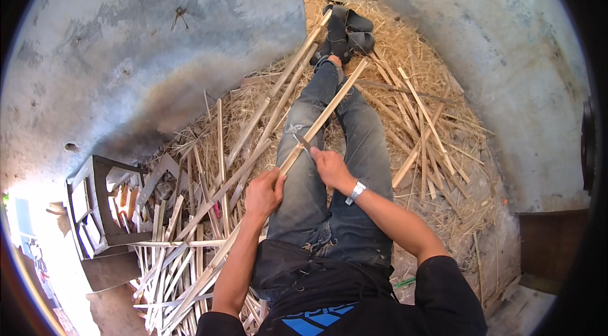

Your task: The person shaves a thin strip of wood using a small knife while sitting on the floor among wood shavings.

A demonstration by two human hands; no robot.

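Observation:
A long pale strip of split wood or bamboo [334,103] slants across my jeans, from my left thigh up toward my shins. Its near end is gripped by my left hand [265,193], whose fingers are closed round it. In my right hand [332,168] is a knife [302,142]; its short blade lies against the strip, a little beyond my left hand. The fingers are wrapped round the handle, which is mostly hidden. A silver watch [356,192] sits on my right wrist.
Shavings [392,38] cover the ground round my legs. A heap of strips [180,272] lies at my left, another pile [424,133] at my right. Two grey walls [209,13] close in on both sides. A dark metal frame [95,209] stands at left; black sandals [360,32] lie by my feet.

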